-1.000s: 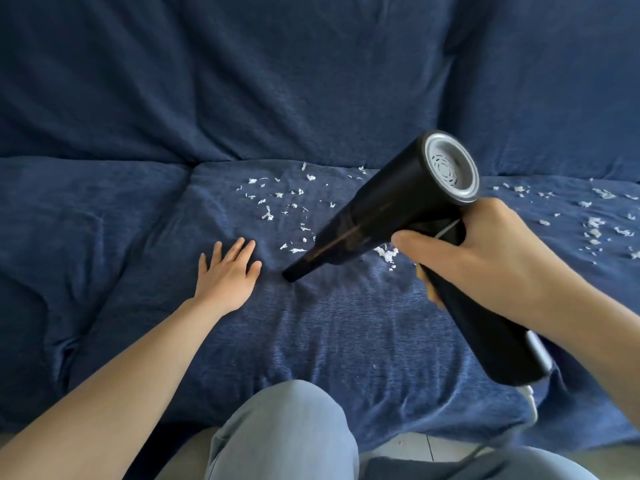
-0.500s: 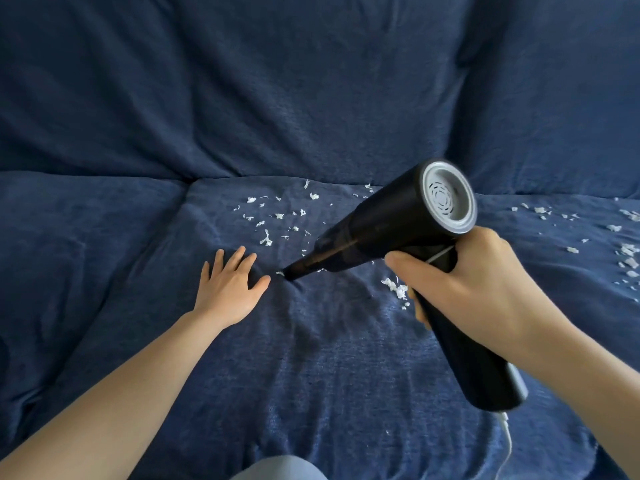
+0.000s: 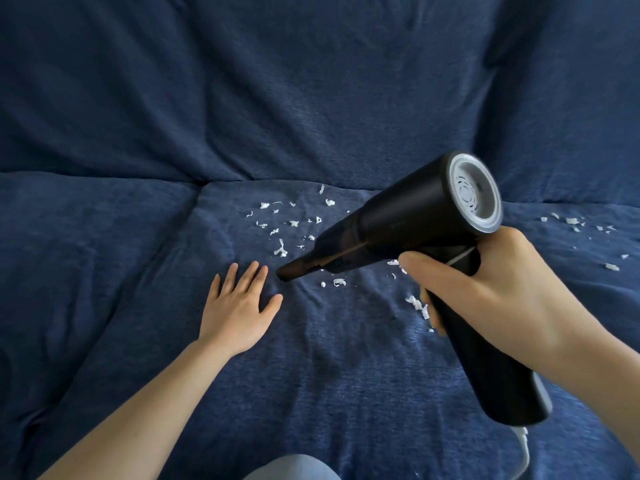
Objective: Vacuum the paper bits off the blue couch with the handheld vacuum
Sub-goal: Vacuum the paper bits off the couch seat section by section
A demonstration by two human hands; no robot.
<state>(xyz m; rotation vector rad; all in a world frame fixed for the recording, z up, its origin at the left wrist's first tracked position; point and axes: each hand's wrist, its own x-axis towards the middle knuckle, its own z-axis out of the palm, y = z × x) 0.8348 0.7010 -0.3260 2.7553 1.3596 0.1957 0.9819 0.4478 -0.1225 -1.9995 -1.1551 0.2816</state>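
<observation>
Closer now, vacuum (image 3: 398,223) nozzle sits just beside left hand (image 3: 239,306).

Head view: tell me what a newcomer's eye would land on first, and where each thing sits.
First, the black handheld vacuum, gripped by the right hand at centre right, its nozzle angled down to the blue couch. Next, the white paper bits scattered on the seat cushion beyond and under the nozzle, with more at the far right. Then the left hand, flat on the cushion beside the nozzle tip.
</observation>
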